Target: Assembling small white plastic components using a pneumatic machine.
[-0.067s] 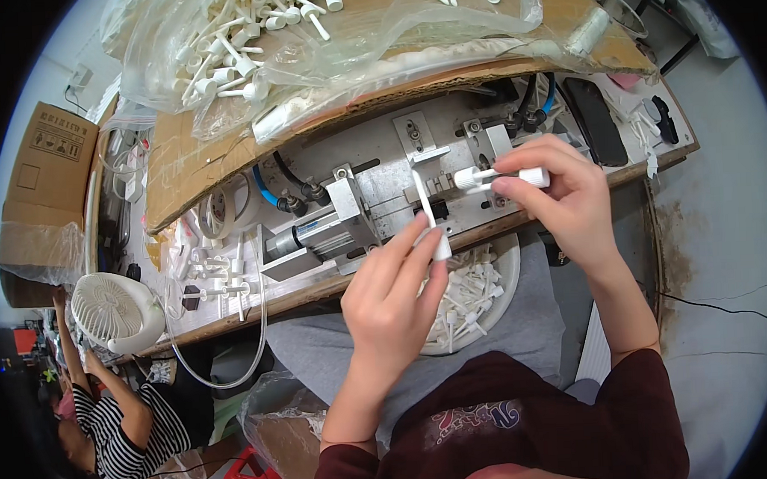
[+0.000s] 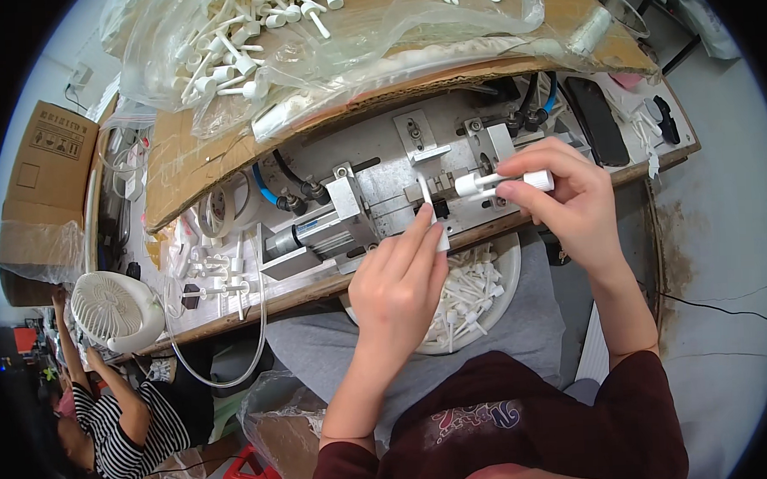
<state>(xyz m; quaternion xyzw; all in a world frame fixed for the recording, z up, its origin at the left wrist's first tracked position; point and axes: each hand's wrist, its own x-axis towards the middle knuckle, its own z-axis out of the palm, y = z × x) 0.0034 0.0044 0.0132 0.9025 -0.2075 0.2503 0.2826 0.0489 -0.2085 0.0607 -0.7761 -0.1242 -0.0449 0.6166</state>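
Nearest, just this side of the metal fixture (image 2: 345,209), I see a white basin (image 2: 513,283) of small capped stems (image 2: 467,300) on grey trousers (image 2: 538,311). Over the fixture's near edge, the left hand (image 2: 396,282) pinches a white capped stem (image 2: 443,239), its narrow end pointing away from the wearer. Over the fixture's right part, the right hand (image 2: 570,199) grips two between thumb and fingers: a ribbed-cap stem (image 2: 538,180), cap to the right, and an opposed stem (image 2: 467,184), cap to the left. I judge each piece light, stiff moulded plastic, smooth enough to roll or slip along its shaft; the slender shaft seems likeliest to bend if levered. I would take hold at the cap, where the wider wall should bear a squeeze, and steady the shaft with one fingertip only. Right of the fixture, a dark phone (image 2: 595,121) lies on the desk (image 2: 307,292). Beyond the fixture, a cardboard sheet (image 2: 619,48) bears a plastic bag (image 2: 140,57) with a heap of similar pieces (image 2: 230,62).
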